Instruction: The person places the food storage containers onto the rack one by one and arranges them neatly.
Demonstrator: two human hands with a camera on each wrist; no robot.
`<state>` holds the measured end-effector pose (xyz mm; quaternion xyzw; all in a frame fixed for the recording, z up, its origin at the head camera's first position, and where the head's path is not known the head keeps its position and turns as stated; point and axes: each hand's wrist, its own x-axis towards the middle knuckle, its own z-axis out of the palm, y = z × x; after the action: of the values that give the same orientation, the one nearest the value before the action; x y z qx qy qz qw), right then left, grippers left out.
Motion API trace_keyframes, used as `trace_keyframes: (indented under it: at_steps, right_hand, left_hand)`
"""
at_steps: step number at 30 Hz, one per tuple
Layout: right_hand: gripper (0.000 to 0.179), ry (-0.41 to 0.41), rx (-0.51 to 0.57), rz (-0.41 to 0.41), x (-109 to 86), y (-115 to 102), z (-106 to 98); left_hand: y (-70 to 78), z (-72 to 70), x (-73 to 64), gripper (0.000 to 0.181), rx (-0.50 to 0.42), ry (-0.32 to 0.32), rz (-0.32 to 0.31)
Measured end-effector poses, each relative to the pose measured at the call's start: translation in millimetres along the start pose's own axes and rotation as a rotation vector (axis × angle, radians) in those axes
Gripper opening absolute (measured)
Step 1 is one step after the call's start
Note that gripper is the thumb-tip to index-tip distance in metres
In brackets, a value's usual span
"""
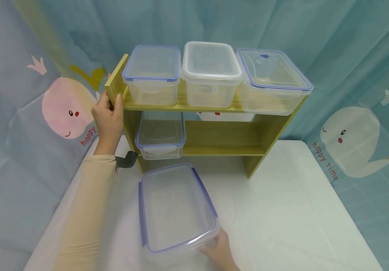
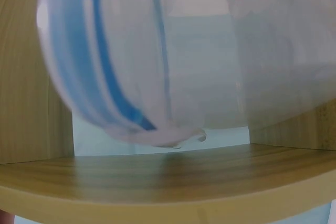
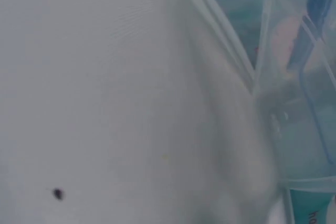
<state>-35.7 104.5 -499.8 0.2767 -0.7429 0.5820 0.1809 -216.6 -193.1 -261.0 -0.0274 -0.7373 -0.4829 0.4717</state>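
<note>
My left hand (image 1: 109, 116) grips the upper left side panel of a wooden shelf unit (image 1: 116, 78), thumb on the inner face. Low in the head view, my right hand (image 1: 222, 250) holds a large clear food container (image 1: 177, 207) with blue side clips by its near right corner. Its fingers are partly hidden by the container. In the left wrist view a blurred clear container (image 2: 199, 66) with a blue band looms before a shelf board (image 2: 168, 179). At the right of the right wrist view stands a clear container wall (image 3: 294, 129); neither hand shows there.
Three lidded containers line the top shelf: blue-rimmed left (image 1: 151, 75), white-lidded middle (image 1: 211, 71), blue-rimmed right (image 1: 272, 81). Another blue-rimmed container (image 1: 160, 131) sits on the middle shelf's left, overhanging its front. The unit stands on a white table (image 1: 289, 210) before a printed curtain (image 1: 316, 37).
</note>
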Motion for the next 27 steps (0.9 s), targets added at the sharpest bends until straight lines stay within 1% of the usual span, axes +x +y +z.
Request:
trace_keyframes:
  at_steps: [2, 4, 7, 9, 12, 13, 16, 19, 20, 23, 26, 27]
  right_hand:
    - [0.05, 0.014, 0.019, 0.006, 3.2, -1.0, -2.5]
    - [0.051, 0.027, 0.032, 0.03, 6.6, -2.6, -6.0]
    - [0.055, 0.064, 0.018, 0.078, 10.9, -7.2, -13.3]
    - [0.056, 0.101, 0.018, 0.121, 13.1, -12.1, -18.8]
    - [0.051, 0.182, 0.009, 0.148, 15.5, -18.8, -27.0]
    - [0.048, 0.217, 0.021, 0.151, 16.1, -20.6, -29.4]
    - [0.039, 0.332, 0.011, 0.15, 16.7, -24.0, -35.3]
    - [0.04, 0.422, 0.039, 0.143, 16.9, -25.7, -39.5]
    - [0.039, 0.446, 0.038, 0.138, 17.1, -26.1, -40.8]
    - [0.04, 0.505, 0.095, 0.116, 17.6, -28.1, -44.2]
    - [0.038, 0.57, 0.088, 0.111, 19.7, -33.0, -48.0]
    - [0.037, 0.593, 0.106, 0.105, 21.0, -35.4, -49.6]
  left_hand:
    - [0.2, 0.0, 0.5, 0.029, -0.014, -0.006, -0.005]
    - [0.3, 0.2, 1.2, 0.031, -0.03, -0.014, -0.008]
    - [0.5, 0.5, 2.1, 0.036, -0.051, -0.022, -0.015]
    - [0.5, 0.6, 2.4, 0.037, -0.052, -0.022, -0.013]
    - [0.4, 1.1, 2.9, 0.036, -0.051, -0.019, -0.017]
    - [0.5, 1.3, 3.1, 0.036, -0.052, -0.018, -0.015]
    - [1.3, 1.3, 3.6, 0.037, -0.057, -0.02, -0.011]
    - [3.4, 0.8, 3.7, 0.036, -0.057, -0.02, -0.007]
    - [4.2, 0.5, 3.6, 0.035, -0.055, -0.018, -0.008]
    - [5.7, 0.2, 3.9, 0.034, -0.061, -0.016, -0.006]
    - [6.5, 0.2, 4.5, 0.035, -0.071, -0.021, 0.004]
    - [6.6, 0.2, 4.7, 0.035, -0.068, -0.02, 0.009]
